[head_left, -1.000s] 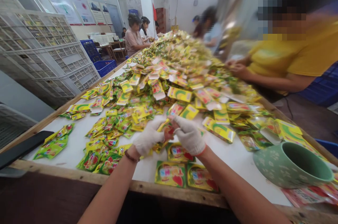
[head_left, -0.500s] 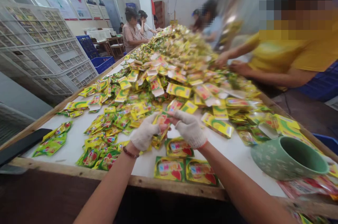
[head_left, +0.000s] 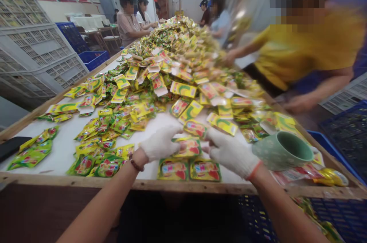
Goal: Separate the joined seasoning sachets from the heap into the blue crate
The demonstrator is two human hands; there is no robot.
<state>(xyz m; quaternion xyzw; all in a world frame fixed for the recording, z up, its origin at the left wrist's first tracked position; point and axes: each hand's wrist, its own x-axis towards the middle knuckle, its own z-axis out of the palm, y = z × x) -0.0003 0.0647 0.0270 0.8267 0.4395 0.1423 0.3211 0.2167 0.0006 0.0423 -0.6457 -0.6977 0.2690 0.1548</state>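
My left hand [head_left: 162,143], in a white glove with bare fingertips, reaches in from the left. Its fingers are apart, and the lower fingertips overlap the left part of a yellow-green candy box [head_left: 189,147] lying flat. On the other side, my right hand [head_left: 231,151], also gloved, has its fingers spread near that box's right end. Another small candy box [head_left: 195,128] lies just beyond, between the two hands. Nearer the table edge, two candy boxes, a left one [head_left: 172,169] and a right one [head_left: 205,169], lie side by side, printed side up.
A large heap of boxes and packets [head_left: 177,55] runs down the wood-edged table [head_left: 114,182]. Loose candy packets [head_left: 107,164] lie to the left. A green cup [head_left: 266,151] lies tipped on the right. A co-worker in a yellow shirt [head_left: 304,52] stands along the right side.
My hands were close together with a small printed piece between their fingertips. Now they are farther apart, with fingers opened. The view has shifted, and the yellow-shirted co-worker's near arm has swung down.
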